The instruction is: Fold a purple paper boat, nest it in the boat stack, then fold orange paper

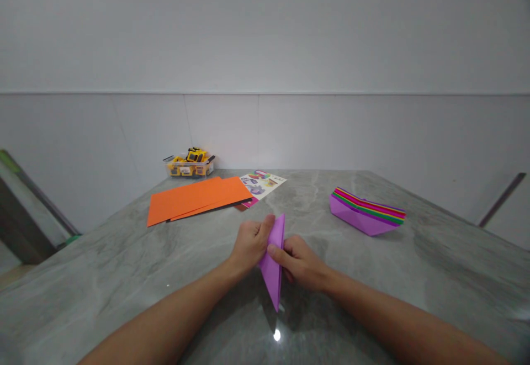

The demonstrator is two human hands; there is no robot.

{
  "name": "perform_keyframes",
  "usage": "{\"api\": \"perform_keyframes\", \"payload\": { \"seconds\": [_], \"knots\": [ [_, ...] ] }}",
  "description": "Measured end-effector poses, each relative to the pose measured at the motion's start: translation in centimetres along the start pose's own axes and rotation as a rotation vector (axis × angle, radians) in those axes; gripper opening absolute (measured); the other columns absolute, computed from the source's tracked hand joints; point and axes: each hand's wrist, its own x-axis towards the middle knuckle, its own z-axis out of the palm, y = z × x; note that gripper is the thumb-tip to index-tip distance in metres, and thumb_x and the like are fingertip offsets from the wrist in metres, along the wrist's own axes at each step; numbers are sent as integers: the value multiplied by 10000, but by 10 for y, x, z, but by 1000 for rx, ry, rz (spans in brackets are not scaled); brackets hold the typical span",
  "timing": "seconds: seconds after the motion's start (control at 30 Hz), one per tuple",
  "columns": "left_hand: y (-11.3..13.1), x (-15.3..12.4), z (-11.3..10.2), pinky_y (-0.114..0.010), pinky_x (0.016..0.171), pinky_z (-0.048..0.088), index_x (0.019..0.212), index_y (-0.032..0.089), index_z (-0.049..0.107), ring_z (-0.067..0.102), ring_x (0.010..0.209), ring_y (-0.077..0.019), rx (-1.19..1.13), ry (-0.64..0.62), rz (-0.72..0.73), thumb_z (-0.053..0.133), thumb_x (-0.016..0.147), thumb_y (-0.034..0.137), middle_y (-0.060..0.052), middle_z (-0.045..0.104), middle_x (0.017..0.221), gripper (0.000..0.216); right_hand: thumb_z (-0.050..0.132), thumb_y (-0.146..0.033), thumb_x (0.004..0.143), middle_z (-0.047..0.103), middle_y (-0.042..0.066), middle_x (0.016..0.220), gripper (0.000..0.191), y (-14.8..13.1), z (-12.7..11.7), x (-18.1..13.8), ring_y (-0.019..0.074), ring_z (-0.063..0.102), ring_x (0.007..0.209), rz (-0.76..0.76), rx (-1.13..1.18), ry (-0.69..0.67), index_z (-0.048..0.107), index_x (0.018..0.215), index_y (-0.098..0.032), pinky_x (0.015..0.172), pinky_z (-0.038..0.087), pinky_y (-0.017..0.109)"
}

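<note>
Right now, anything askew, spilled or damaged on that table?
Nothing spilled or damaged. The left hand and right hand pinch a folded purple paper. Only untidiness: the orange sheets lie slightly fanned, a dark sheet peeking out beneath.

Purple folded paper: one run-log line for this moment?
left hand: pinching purple folded paper | right hand: pinching same | paper boat stack: apart, right
</note>
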Motion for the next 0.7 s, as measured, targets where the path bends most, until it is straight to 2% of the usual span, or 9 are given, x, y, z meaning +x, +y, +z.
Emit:
{"api": "perform_keyframes", "payload": {
  "seconds": [0.2,0.37,0.47,0.57,0.7],
  "knots": [
    [-2,-3,0,-250,406,132,418,195,318,243,417,-78,-11,-65,15,400,811,636,36,277,437,597,348,-717,831,401,-25,353,679,5,2,-2,68,365,309,60,196,-42,485,462,-163,319,235,190],
    [-1,-4,0,-247,403,138,418,201,306,240,406,-76,-10,-89,22,381,800,681,39,276,426,619,336,-696,842,390,-34,349,653,5,1,-5,74,346,274,80,179,-97,486,480,-174,294,225,204],
    [1,-5,0,-256,412,123,399,205,296,222,404,-78,4,-53,34,377,814,669,42,256,420,627,282,-637,884,393,-24,351,650,2,-1,-3,82,381,308,-13,22,-65,472,461,-182,343,276,206],
    [1,-4,0,-274,439,117,379,196,357,244,414,-92,50,38,68,425,840,595,34,287,411,614,272,-492,928,449,2,391,605,-1,-2,0,88,422,372,-104,-244,-16,477,453,-178,433,322,218],
    [0,-3,1,-282,449,128,362,195,396,259,405,-100,74,145,70,450,848,546,30,303,393,602,307,-347,937,465,9,423,528,-3,0,2,90,373,393,-144,-508,-12,528,495,-162,462,274,253]
  ]
}}
